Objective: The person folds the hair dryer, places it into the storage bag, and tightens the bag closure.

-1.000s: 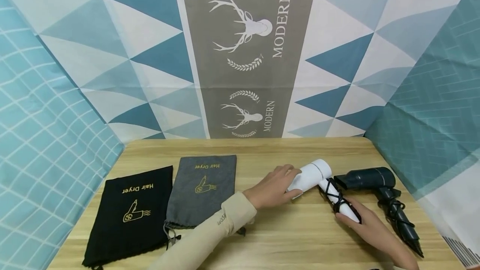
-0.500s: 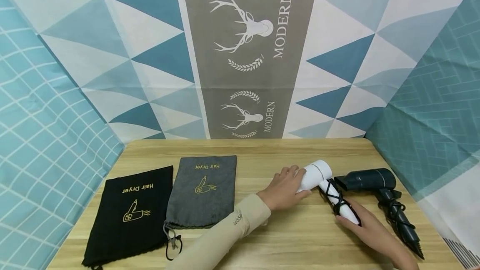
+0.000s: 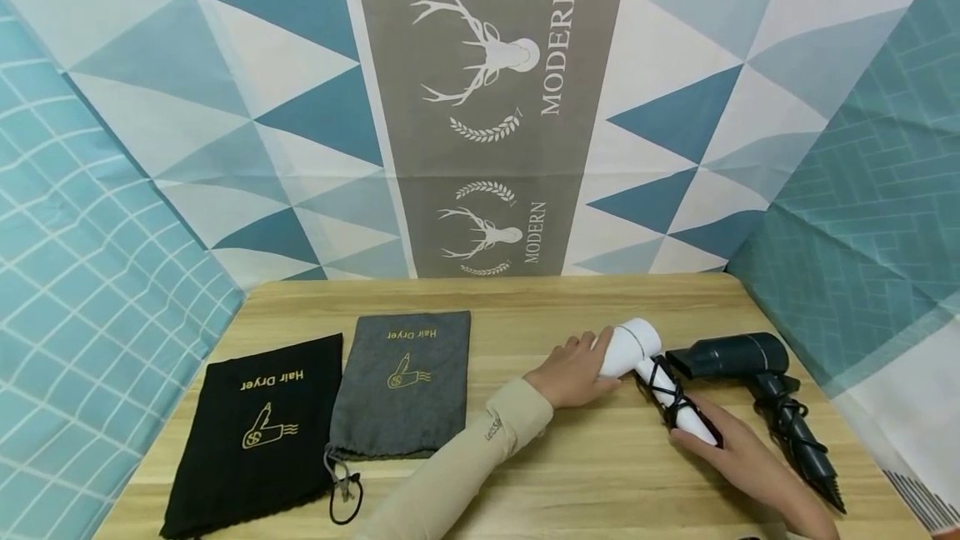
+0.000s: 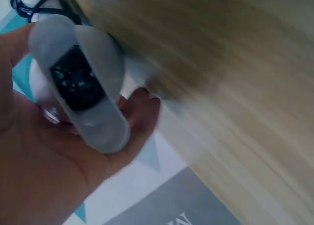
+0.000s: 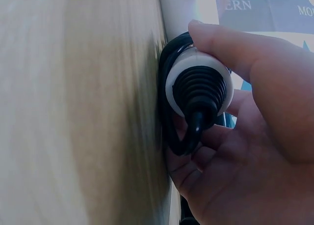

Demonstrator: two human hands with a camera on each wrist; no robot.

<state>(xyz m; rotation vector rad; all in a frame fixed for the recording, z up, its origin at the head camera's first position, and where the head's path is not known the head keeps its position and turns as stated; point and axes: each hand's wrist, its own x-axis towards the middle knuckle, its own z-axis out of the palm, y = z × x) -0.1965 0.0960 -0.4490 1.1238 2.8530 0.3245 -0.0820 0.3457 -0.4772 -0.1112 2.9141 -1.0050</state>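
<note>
A white hair dryer [image 3: 637, 344] lies on the wooden table, right of the middle, with black cord wound round its handle. My left hand [image 3: 573, 369] grips its nozzle end; in the left wrist view the flat nozzle [image 4: 105, 131] sits between thumb and fingers. The handle's lower end is held by my right hand [image 3: 738, 457]. Seen from the right wrist, thumb and fingers lie around the handle end, where the black cord sleeve [image 5: 198, 90] comes out. Part of the nozzle is hidden from the head view by the left hand.
To the right lies a black hair dryer [image 3: 731, 355], its handle wrapped in cord, close to my right hand. On the left lie a black drawstring bag [image 3: 262, 482] and a grey one [image 3: 382, 423], both printed "Hair Dryer". A patterned cloth wall [image 3: 322, 107] rises behind the table [image 3: 555, 473].
My left hand has slid right along the white hair dryer's barrel and now covers its nozzle end. The right hand and the dryer have hardly moved.
</note>
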